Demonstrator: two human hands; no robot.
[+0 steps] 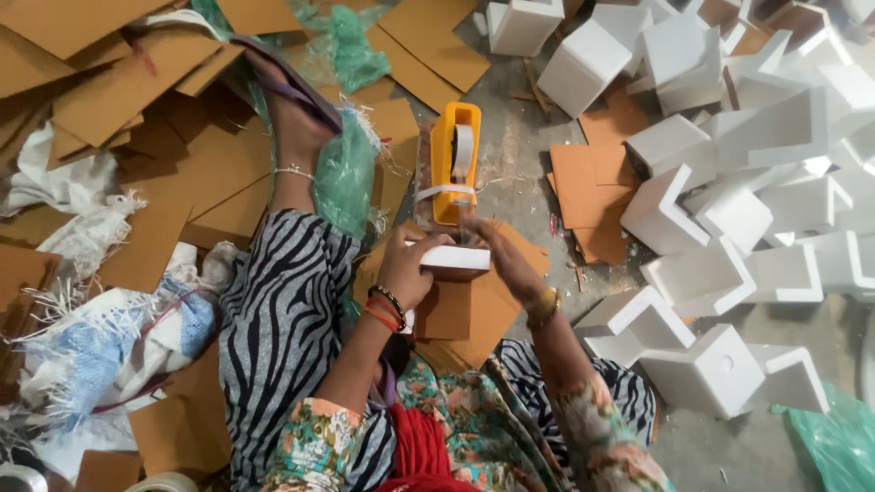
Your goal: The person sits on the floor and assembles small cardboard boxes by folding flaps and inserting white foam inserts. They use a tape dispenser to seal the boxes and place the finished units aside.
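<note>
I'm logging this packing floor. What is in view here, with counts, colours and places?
Orange plastic tape dispenser: one, orange, on the floor ahead of the hands.
White foam block: one, white, held between both hands.
White foam corner pieces: many, white, piled at right.
Brown cardboard sheets: many, brown, scattered left and centre.
Green plastic bag: one, green, beside the foot.
Left hand: gripping the block.
Right hand: fingers at the tape.

Orange tape dispenser; white foam corners; brown cardboard; zebra-striped trousers.
</note>
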